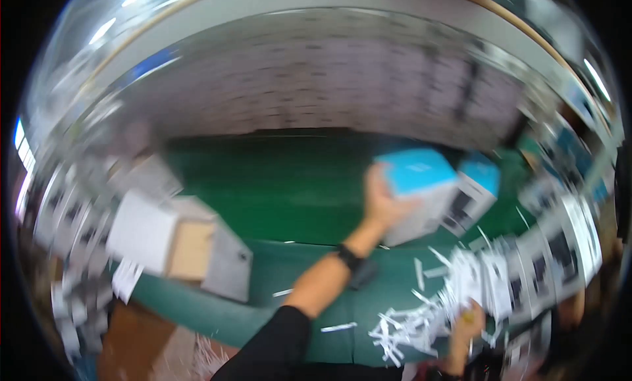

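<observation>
My left hand [388, 206], below a black wristband and black sleeve, is closed on the side of a white carton [421, 210] with a bright blue top. That carton stands on the green table, right of the middle. Right beside it is a second white carton [469, 200] with a blue top and a dark printed picture. At the lower right my right hand [467, 320] is blurred, its fingers curled around something small and yellowish. It is next to a heap of white paper strips [411, 328] and a stack of white slips [471, 279].
A white box [227, 266] with a tan inside lies at the left. Rows of white cartons line the left [72, 216] and right [559, 249] edges. A small dark object [363, 274] rests on the green table [276, 210]. Stacked pale boxes [316, 78] form a wall behind.
</observation>
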`<move>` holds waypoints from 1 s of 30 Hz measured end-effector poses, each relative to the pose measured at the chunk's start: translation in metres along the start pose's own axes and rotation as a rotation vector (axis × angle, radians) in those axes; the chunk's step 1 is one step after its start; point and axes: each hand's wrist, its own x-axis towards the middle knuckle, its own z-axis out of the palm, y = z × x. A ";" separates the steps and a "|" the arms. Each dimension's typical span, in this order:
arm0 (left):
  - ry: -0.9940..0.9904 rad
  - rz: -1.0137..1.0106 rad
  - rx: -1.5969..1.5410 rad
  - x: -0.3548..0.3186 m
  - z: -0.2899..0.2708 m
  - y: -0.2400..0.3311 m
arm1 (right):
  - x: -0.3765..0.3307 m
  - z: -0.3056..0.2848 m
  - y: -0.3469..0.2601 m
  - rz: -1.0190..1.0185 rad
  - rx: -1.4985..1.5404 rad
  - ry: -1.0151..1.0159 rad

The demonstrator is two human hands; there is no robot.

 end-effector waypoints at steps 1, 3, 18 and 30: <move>-0.016 0.127 0.140 0.000 0.008 -0.023 | 0.022 -0.015 0.025 -0.295 -0.268 0.119; -0.224 0.150 0.488 -0.009 0.021 -0.029 | 0.056 -0.048 0.025 -0.317 -0.727 0.005; 0.631 0.432 1.279 -0.165 -0.259 0.169 | 0.078 -0.019 -0.075 -0.795 -0.732 0.205; 0.370 -0.007 0.322 -0.143 -0.211 0.126 | 0.013 0.095 -0.224 -0.616 0.654 -0.317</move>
